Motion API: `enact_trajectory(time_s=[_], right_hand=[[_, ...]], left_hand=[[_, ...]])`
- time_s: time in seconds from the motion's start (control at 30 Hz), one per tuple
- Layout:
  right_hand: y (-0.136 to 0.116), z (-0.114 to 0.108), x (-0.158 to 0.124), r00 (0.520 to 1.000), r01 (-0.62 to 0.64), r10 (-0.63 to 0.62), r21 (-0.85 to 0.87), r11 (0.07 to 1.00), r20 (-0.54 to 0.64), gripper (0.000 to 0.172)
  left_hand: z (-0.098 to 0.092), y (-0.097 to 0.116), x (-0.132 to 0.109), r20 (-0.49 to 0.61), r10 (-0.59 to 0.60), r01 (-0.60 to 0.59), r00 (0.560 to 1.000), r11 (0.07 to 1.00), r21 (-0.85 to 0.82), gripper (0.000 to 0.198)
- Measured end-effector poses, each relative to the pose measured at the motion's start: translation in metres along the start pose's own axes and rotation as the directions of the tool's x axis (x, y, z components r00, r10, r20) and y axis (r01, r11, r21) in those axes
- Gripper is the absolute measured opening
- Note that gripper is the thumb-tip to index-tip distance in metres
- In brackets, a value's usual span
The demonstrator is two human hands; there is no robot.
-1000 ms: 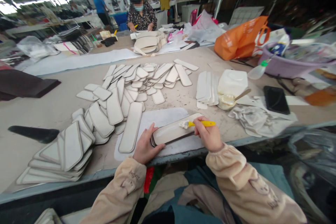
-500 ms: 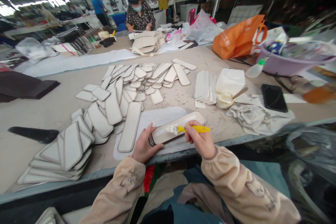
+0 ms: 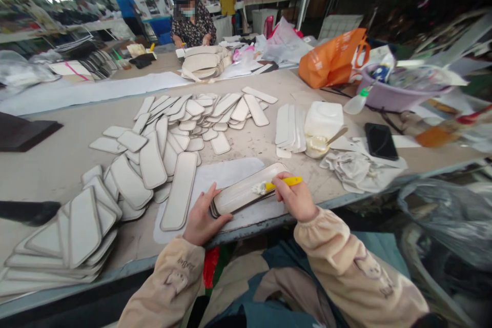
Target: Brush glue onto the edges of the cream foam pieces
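Note:
My right hand (image 3: 296, 196) is closed round the yellow handle of a brush (image 3: 286, 182). Thick white paste covers the brush's bristles, which rest on a long, round-ended pale panel (image 3: 240, 192). Wet-looking sheen shows along that panel, and dark edges beneath it suggest others stacked under. My left hand (image 3: 203, 217) grips the panel's left end, thumb on the near side and fingers on the far side. A white sheet (image 3: 209, 174) lies under the work. Another long panel (image 3: 179, 192) rests on the sheet to the left.
Piles of similar panels (image 3: 126, 179) spread over the left and middle table. To the right are a white jug (image 3: 325, 117), a paste cup (image 3: 317, 146), crumpled cloth (image 3: 349, 166) and a phone (image 3: 380, 141). A co-worker (image 3: 194, 23) sits opposite.
The brush has moved along the panel towards its near edge and slightly right, its handle now more tilted. My left hand keeps its hold. The whole view has shifted a little.

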State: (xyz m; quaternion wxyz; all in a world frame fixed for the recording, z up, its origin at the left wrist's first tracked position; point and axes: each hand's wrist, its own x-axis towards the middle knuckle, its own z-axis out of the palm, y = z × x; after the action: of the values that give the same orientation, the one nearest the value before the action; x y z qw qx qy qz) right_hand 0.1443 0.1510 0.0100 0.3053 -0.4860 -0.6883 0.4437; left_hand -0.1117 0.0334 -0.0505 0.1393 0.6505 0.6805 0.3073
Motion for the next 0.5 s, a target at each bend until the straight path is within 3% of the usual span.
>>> enact_trajectory(time_s=[0.17,0.3,0.4,0.5], right_hand=[[0.012,-0.034,0.006,0.982,-0.025,-0.02,-0.231,0.973,-0.19,0.031],[0.013,-0.036,0.0,0.931,0.079,-0.257,-0.541,0.837,-0.261,0.033],[0.012,-0.022,-0.006,0.891,0.178,-0.417,-0.708,0.684,-0.179,0.028],[0.009,0.003,-0.012,0.894,0.26,-0.448,-0.798,0.543,-0.014,0.019]], left_hand=[[0.002,-0.005,0.0,0.006,0.01,-0.01,1.0,1.0,0.007,0.09],[0.002,-0.005,0.0,-0.005,0.017,-0.017,1.0,1.0,0.008,0.091],[0.002,-0.003,0.0,-0.006,0.023,-0.023,1.0,0.999,0.023,0.091],[0.002,-0.004,0.0,-0.009,0.031,-0.03,0.999,0.999,0.044,0.093]])
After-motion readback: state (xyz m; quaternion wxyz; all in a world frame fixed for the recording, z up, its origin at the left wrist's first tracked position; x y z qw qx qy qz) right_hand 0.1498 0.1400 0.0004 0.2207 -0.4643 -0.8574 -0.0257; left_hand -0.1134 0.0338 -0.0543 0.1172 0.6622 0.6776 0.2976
